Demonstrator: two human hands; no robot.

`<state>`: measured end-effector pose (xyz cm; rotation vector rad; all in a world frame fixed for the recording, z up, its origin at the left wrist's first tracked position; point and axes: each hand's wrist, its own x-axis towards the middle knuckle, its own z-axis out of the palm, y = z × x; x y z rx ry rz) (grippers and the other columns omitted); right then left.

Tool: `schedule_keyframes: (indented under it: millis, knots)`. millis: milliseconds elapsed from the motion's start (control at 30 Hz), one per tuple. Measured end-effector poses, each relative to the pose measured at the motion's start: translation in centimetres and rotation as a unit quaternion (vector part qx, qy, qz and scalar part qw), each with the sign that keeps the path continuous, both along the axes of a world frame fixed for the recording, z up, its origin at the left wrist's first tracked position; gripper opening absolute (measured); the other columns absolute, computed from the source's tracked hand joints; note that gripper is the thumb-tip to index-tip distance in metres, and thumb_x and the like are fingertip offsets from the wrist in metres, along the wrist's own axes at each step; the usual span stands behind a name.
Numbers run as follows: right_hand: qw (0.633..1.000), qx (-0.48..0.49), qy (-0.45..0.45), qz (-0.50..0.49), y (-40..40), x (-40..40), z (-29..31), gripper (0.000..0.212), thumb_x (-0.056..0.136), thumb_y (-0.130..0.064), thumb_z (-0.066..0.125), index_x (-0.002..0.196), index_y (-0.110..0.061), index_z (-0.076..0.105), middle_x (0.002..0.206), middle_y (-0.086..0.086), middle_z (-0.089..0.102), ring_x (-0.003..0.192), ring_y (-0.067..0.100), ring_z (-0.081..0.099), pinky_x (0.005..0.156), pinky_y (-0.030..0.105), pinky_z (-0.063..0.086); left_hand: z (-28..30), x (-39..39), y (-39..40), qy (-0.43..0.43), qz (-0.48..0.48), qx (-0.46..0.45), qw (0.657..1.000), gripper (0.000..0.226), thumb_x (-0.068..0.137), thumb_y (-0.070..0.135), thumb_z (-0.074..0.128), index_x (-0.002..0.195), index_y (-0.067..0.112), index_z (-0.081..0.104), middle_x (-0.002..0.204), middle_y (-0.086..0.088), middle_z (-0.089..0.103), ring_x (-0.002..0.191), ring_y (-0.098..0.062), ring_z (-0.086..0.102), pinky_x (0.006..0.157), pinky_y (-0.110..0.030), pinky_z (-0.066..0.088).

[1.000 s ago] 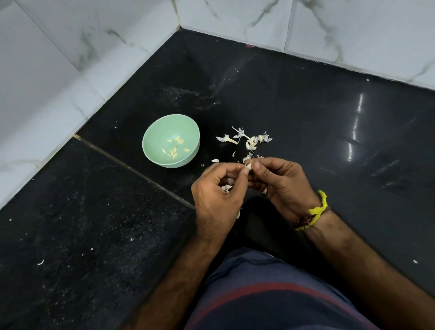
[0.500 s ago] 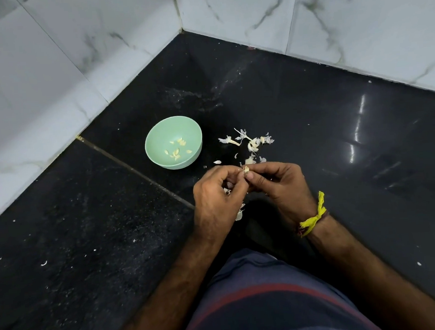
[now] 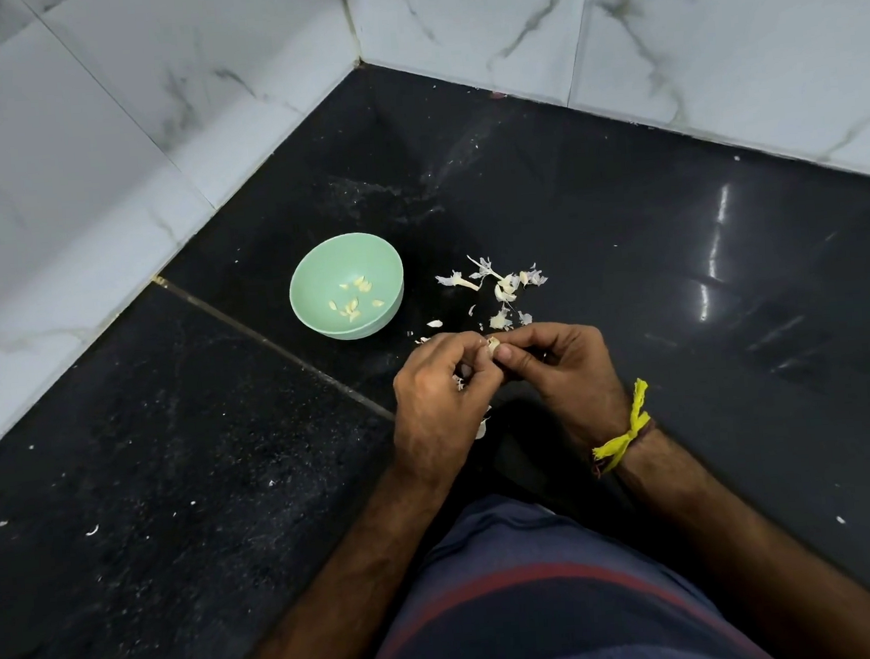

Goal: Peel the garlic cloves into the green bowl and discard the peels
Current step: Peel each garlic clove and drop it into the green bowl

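Clove [image 3: 493, 346], pale, partly skinned, pinched

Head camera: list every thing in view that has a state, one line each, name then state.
Green bowl: upright on the black floor, several peeled cloves inside.
Garlic clove: pinched between the fingertips of both hands, partly hidden.
Left hand: closed on the garlic clove.
Right hand: closed on the garlic clove.
Peels: scattered loose on the floor, right of the bowl.
Yellow band: tied around the right wrist.
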<state>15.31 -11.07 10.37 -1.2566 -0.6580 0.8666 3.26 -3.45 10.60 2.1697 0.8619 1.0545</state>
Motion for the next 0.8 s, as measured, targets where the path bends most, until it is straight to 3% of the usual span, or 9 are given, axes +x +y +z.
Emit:
schedule_keyframes:
  millis: [100,200,300,433,533,667,800]
  knots:
    - [1.000,-0.001,0.029,0.013,0.0,0.1,-0.1,0.013,0.087,0.001,0.067,0.096,-0.001,0.075,0.087,0.019,0.074,0.079,0.031,0.070,0.075,0.040,0.059,0.0,-0.1,0.0,-0.030,0.002,-0.132,0.991,0.005,0.085,0.012,0.071,0.089,0.010,0.073,0.080,0.004,0.071,0.070,-0.011,0.067,0.067,-0.032,0.057]
    - [1.000,0.001,0.028,0.012,0.1,0.3,0.1,0.015,0.087,0.004,0.065,0.096,-0.003,0.075,0.081,0.014,0.073,0.071,0.024,0.067,0.068,0.031,0.058,0.4,-0.3,-0.3,-0.076,-0.016,-0.252,0.965,0.006,0.093,0.007,0.067,0.095,0.005,0.073,0.079,0.000,0.075,0.072,-0.012,0.072,0.069,-0.025,0.057]
    - [0.999,0.000,0.037,0.010,0.1,0.4,0.3,0.014,0.086,0.002,0.066,0.097,0.000,0.074,0.081,0.018,0.073,0.072,0.023,0.066,0.069,0.030,0.059,0.8,-0.6,-0.7,-0.106,-0.043,-0.296,0.948,0.010,0.096,0.009,0.065,0.100,0.004,0.073,0.086,-0.005,0.077,0.080,-0.019,0.075,0.077,-0.032,0.060]
    - [0.997,0.000,0.069,0.024,-0.1,0.4,0.5,0.016,0.083,-0.003,0.068,0.099,0.000,0.073,0.089,0.019,0.074,0.074,0.022,0.069,0.069,0.029,0.058,0.6,-0.7,-0.7,-0.118,-0.046,-0.322,0.938,0.014,0.087,0.012,0.079,0.098,0.005,0.073,0.088,-0.010,0.077,0.082,-0.031,0.075,0.081,-0.048,0.061]
    - [0.992,-0.007,0.120,0.033,-0.2,0.4,0.4,0.018,0.078,-0.008,0.070,0.095,-0.002,0.075,0.084,0.015,0.073,0.072,0.020,0.067,0.067,0.027,0.057,0.5,-0.9,-0.4,-0.113,-0.048,-0.310,0.943,0.015,0.085,0.008,0.080,0.098,0.004,0.075,0.090,-0.010,0.077,0.082,-0.032,0.076,0.081,-0.048,0.061]
    - [0.988,-0.017,0.151,0.040,-0.4,0.6,0.2,0.017,0.077,-0.009,0.071,0.091,-0.002,0.076,0.077,0.013,0.072,0.069,0.019,0.065,0.065,0.026,0.057,0.5,-1.0,-0.4,-0.064,-0.039,-0.225,0.971,0.011,0.087,0.004,0.077,0.097,0.008,0.078,0.086,0.001,0.078,0.074,-0.009,0.074,0.072,-0.024,0.060]
    - [0.992,-0.023,0.118,0.025,-0.3,0.2,0.1,0.015,0.075,-0.011,0.073,0.087,-0.003,0.076,0.075,0.015,0.072,0.068,0.022,0.065,0.065,0.027,0.058,0.3,-1.1,-0.2,-0.023,-0.021,-0.153,0.988,0.012,0.083,0.011,0.075,0.094,0.013,0.080,0.083,0.006,0.077,0.070,-0.004,0.071,0.070,-0.025,0.060]
